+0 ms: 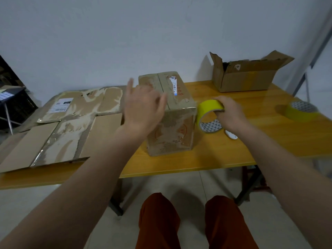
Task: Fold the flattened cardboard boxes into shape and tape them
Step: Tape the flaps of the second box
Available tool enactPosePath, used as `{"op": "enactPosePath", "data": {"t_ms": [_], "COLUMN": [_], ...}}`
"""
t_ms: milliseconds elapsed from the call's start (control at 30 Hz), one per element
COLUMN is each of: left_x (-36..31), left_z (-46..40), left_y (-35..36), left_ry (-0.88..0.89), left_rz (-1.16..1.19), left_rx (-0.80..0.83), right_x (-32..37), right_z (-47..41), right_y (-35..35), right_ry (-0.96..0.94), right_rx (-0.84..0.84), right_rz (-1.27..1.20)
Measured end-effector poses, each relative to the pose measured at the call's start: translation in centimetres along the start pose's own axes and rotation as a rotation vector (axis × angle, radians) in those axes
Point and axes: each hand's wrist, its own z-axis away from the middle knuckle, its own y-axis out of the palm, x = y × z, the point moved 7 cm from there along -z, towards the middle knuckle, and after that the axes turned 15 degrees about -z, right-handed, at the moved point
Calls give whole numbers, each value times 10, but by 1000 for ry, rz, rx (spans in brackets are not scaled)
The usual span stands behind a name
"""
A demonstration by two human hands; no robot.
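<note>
A folded brown cardboard box (172,123) stands upright on the yellow table (215,155), its top flaps closed. My left hand (143,108) hovers blurred at the box's left top corner, fingers spread and holding nothing. My right hand (229,112) grips a yellow tape roll (209,112) just right of the box, fingers through its core. Flattened cardboard boxes (62,126) lie stacked on the table's left side.
An open cardboard box (246,78) stands at the back right. A second yellow tape roll (300,111) lies near the right edge. A small white object (230,135) sits below my right hand. A dark crate (12,101) stands off the table at left.
</note>
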Motion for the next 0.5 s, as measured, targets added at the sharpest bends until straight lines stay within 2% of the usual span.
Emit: {"op": "enactPosePath", "data": {"t_ms": [33, 100, 167, 233, 400, 500], "left_x": [-18, -61, -93, -99, -89, -89], "left_z": [-16, -38, -39, -29, -22, -22], "left_y": [-5, 2, 26, 53, 72, 69], "left_ry": [67, 251, 431, 489, 504, 497], "left_rz": [40, 157, 142, 96, 85, 102], "left_rx": [33, 259, 518, 657, 643, 642], "right_x": [0, 0, -4, -12, -26, -31], "right_z": [-1, -1, 4, 10, 7, 3], "right_y": [1, 0, -1, 1, -8, -12], "right_ry": [10, 3, 7, 39, 20, 14], "right_rx": [-14, -45, -46, -7, 46, 93], "right_rz": [-30, -94, -184, -244, -125, -149]}}
